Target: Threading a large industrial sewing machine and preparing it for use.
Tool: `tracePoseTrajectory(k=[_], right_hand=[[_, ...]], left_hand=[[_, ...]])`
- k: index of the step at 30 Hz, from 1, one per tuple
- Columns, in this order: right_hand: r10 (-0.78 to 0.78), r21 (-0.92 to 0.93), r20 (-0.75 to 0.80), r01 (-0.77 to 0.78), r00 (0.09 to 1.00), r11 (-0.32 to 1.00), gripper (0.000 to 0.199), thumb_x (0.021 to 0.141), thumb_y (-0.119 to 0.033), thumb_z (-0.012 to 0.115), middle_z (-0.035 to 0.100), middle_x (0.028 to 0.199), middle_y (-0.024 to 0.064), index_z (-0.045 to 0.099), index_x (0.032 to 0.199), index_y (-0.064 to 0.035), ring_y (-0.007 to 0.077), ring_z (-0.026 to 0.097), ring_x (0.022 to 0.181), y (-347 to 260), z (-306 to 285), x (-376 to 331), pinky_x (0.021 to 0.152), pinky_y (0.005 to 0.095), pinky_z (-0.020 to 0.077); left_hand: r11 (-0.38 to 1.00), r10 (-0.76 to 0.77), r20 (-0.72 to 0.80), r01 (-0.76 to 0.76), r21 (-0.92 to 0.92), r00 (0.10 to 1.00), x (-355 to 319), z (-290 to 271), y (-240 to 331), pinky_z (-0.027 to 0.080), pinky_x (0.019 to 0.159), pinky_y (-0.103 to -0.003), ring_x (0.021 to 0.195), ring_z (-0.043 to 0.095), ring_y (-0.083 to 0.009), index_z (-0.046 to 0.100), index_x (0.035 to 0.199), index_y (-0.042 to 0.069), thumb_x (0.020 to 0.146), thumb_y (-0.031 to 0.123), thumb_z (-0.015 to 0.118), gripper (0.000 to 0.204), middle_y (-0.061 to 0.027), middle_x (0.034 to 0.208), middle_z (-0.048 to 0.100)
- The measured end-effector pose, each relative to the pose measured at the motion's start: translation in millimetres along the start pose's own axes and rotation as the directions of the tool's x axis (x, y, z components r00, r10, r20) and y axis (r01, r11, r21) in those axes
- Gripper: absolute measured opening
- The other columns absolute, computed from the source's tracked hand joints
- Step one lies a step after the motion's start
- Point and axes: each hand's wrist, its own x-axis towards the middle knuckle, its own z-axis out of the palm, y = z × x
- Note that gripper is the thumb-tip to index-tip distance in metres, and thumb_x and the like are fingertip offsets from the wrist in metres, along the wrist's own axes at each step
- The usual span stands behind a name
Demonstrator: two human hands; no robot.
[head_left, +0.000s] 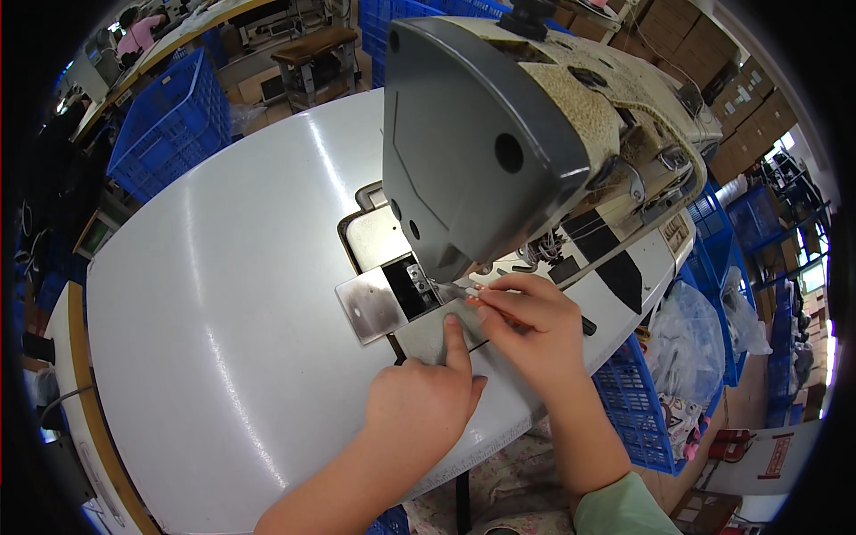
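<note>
A sewing machine head (481, 134) with a dark grey end cover rises over a white table (223, 294). Below it a shiny metal slide plate (369, 308) sits pulled to the left, baring a dark opening (408, 287) with metal parts inside. My right hand (539, 325) pinches a small tool with an orange handle (504, 314), its thin grey end by the needle area; its exact kind I cannot make out. My left hand (423, 392) holds nothing. Its index finger is stretched onto the machine bed just right of the opening, the other fingers curled.
Blue crates (174, 125) stand beyond the table at the far left, and another blue crate (637, 406) with plastic bags (687, 343) is at the right. A wooden stool (314, 53) stands behind. Cardboard boxes (753, 107) are stacked at the far right.
</note>
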Motion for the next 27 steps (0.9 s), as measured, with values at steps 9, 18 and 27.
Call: tracePoseTrajectory(k=[9, 18, 27], right_hand=[[-0.078, -0.01, 0.014, 0.078, 0.997, 0.997, 0.021, 0.069, -0.005, 0.069, 0.064, 0.084, 0.0101, 0.07, 0.09, -0.0038, 0.0152, 0.064, 0.066, 1.8, -5.3, 1.6, 0.057, 0.0251, 0.0499], [0.049, -0.011, 0.051, -0.049, 0.997, 0.999, 0.02, 0.07, -0.001, 0.068, 0.065, 0.092, 0.0106, 0.068, 0.09, 0.0012, 0.0126, 0.063, 0.068, 1.7, -9.6, 2.4, 0.061, 0.0212, 0.0508], [0.103, -0.074, 0.063, -0.098, 0.993, 0.992, 0.02, 0.069, 0.001, 0.068, 0.065, 0.092, 0.0099, 0.068, 0.089, 0.0007, 0.0123, 0.064, 0.068, 8.0, -14.3, 0.9, 0.061, 0.0213, 0.0509]], left_hand=[[1.0, 0.013, -0.006, -0.013, 0.009, 1.0, -0.2, 1.4, 0.4, 0.046, 0.04, -0.035, 0.044, 0.056, -0.0202, 0.046, 0.124, -0.007, 0.081, 0.04, 0.057, 0.065, -0.0046, 0.051, 0.055], [1.0, 0.002, 0.033, -0.002, -0.005, 0.999, 0.3, 1.0, -0.2, 0.046, 0.04, -0.035, 0.045, 0.056, -0.0204, 0.045, 0.125, -0.007, 0.081, 0.04, 0.057, 0.065, -0.0051, 0.051, 0.055], [1.0, 0.0, 0.013, 0.0, 0.015, 1.0, 0.1, 0.5, -0.4, 0.045, 0.039, -0.035, 0.043, 0.055, -0.0202, 0.046, 0.124, -0.006, 0.081, 0.041, 0.057, 0.065, -0.0048, 0.05, 0.054]])
